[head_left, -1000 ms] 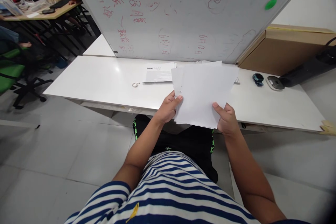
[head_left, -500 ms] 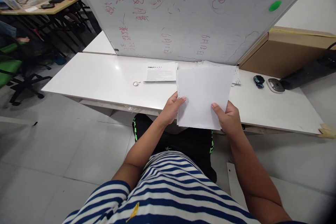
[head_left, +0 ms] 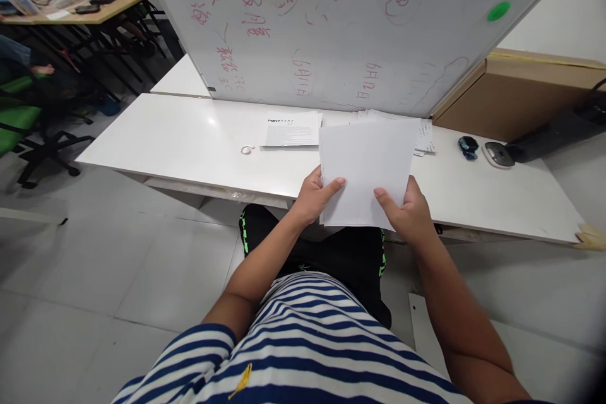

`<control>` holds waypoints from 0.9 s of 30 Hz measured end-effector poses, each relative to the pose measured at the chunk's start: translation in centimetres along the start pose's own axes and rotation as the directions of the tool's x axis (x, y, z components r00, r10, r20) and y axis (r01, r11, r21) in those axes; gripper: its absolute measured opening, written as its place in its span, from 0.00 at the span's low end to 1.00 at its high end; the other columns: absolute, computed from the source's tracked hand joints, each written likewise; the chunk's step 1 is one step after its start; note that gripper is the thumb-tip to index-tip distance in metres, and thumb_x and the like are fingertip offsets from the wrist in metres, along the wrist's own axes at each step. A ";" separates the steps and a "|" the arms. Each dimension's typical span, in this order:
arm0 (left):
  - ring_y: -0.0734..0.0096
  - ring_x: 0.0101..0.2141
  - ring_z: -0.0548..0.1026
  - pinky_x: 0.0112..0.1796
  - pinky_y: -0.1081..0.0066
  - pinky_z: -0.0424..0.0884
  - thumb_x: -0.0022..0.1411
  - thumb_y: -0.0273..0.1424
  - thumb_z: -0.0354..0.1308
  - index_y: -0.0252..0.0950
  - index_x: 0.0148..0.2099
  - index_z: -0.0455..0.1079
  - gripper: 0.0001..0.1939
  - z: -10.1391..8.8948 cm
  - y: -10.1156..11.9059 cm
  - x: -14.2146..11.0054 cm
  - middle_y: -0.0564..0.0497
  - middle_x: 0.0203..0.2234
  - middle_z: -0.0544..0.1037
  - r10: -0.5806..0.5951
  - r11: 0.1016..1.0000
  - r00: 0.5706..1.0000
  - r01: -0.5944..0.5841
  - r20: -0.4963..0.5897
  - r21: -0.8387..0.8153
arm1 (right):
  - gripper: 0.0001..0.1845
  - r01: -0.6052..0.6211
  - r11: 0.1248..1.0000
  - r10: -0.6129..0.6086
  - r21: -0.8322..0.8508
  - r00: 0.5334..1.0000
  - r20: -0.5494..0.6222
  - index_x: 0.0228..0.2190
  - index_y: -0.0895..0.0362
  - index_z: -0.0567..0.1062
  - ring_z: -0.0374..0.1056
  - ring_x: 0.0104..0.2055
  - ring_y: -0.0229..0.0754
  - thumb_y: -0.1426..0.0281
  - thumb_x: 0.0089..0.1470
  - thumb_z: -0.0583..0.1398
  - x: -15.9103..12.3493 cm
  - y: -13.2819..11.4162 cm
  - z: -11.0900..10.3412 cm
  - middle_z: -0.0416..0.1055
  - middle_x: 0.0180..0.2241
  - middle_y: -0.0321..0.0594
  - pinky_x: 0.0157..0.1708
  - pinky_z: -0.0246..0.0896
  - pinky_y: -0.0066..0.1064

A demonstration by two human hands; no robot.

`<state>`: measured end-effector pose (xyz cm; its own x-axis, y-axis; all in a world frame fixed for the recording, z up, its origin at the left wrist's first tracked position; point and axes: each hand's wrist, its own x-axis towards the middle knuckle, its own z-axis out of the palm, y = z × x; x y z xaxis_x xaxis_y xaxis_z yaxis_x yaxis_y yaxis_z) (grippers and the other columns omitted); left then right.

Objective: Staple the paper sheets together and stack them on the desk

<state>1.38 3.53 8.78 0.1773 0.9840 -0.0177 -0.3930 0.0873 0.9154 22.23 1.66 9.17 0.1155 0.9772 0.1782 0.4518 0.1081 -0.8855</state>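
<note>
Between my two hands is a stack of white paper point(head_left: 367, 164), its top sheet blank, raised over the front edge of the white desk point(head_left: 189, 145). My left hand point(head_left: 315, 196) grips the stack's left edge, thumb lying on top and fingers hidden beneath. On the opposite edge my right hand point(head_left: 409, 211) holds it the same way, thumb pressed on the sheet. Behind the stack, more papers point(head_left: 426, 137) with print lie on the desk, partly covered from view. To their left rests a printed sheet point(head_left: 292, 129) with a dark heading.
A whiteboard point(head_left: 307, 31) with red writing stands along the desk's back. Rightward are a cardboard box point(head_left: 516, 95), a dark watch-like item point(head_left: 468, 146) and a grey rounded device point(head_left: 499, 154). A small white coiled item point(head_left: 247, 150) lies left. People sit at another table point(head_left: 108, 9).
Both thumbs have slid inward over the top sheet, and the right edge of the stack has shifted slightly left. The stack stays in both hands.
</note>
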 end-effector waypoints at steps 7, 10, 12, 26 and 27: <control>0.56 0.49 0.75 0.49 0.58 0.70 0.55 0.40 0.68 0.39 0.53 0.70 0.25 -0.1 -0.5 -0.2 0.44 0.50 0.77 -0.014 1.000 1.000 0.014 0.012 -0.016 | 0.19 -0.179 0.917 0.137 0.357 0.981 0.139 0.35 0.52 0.77 0.74 0.38 0.47 0.50 0.51 0.64 1.4 -0.4 -0.9 0.77 0.33 0.37 0.38 0.71 0.37; 0.58 0.44 0.77 0.46 0.59 0.70 0.53 0.39 0.70 0.38 0.49 0.74 0.22 0.1 -0.7 -0.5 0.45 0.45 0.80 -0.075 0.996 0.997 0.076 0.032 -0.039 | 0.22 -0.255 0.849 0.178 0.463 0.963 0.204 0.41 0.52 0.77 0.74 0.43 0.49 0.53 0.48 0.67 1.5 -0.6 -0.6 0.78 0.38 0.39 0.41 0.72 0.40; 0.60 0.41 0.77 0.45 0.59 0.70 0.50 0.39 0.71 0.37 0.44 0.76 0.20 0.2 -0.8 -0.5 0.47 0.40 0.81 -0.115 0.990 0.993 0.117 0.029 -0.084 | 0.23 -0.297 0.830 0.200 0.472 0.948 0.247 0.41 0.53 0.78 0.74 0.46 0.52 0.55 0.45 0.70 1.5 -0.6 -0.6 0.78 0.41 0.40 0.46 0.71 0.43; 0.52 0.49 0.75 0.52 0.52 0.69 0.54 0.37 0.70 0.33 0.51 0.73 0.24 0.4 -0.3 -0.8 0.39 0.50 0.77 -0.345 0.927 0.925 0.362 0.159 -0.095 | 0.34 -0.426 0.784 0.217 0.452 0.870 0.443 0.50 0.54 0.75 0.70 0.53 0.55 0.61 0.40 0.73 1.2 -1.2 0.1 0.75 0.49 0.45 0.53 0.67 0.51; 0.51 0.50 0.75 0.53 0.52 0.69 0.54 0.37 0.70 0.33 0.52 0.72 0.25 0.4 -0.4 -0.8 0.39 0.51 0.76 -0.344 0.931 0.927 0.357 0.150 -0.072 | 0.33 -0.432 0.785 0.229 0.444 0.868 0.440 0.49 0.54 0.76 0.71 0.52 0.56 0.60 0.40 0.73 1.2 -0.9 0.2 0.76 0.49 0.46 0.52 0.67 0.51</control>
<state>1.74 2.67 8.60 0.4345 0.8589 -0.2712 -0.3672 0.4439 0.8174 21.81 2.76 10.15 -0.1858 0.9536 -0.2369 -0.0875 -0.2562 -0.9626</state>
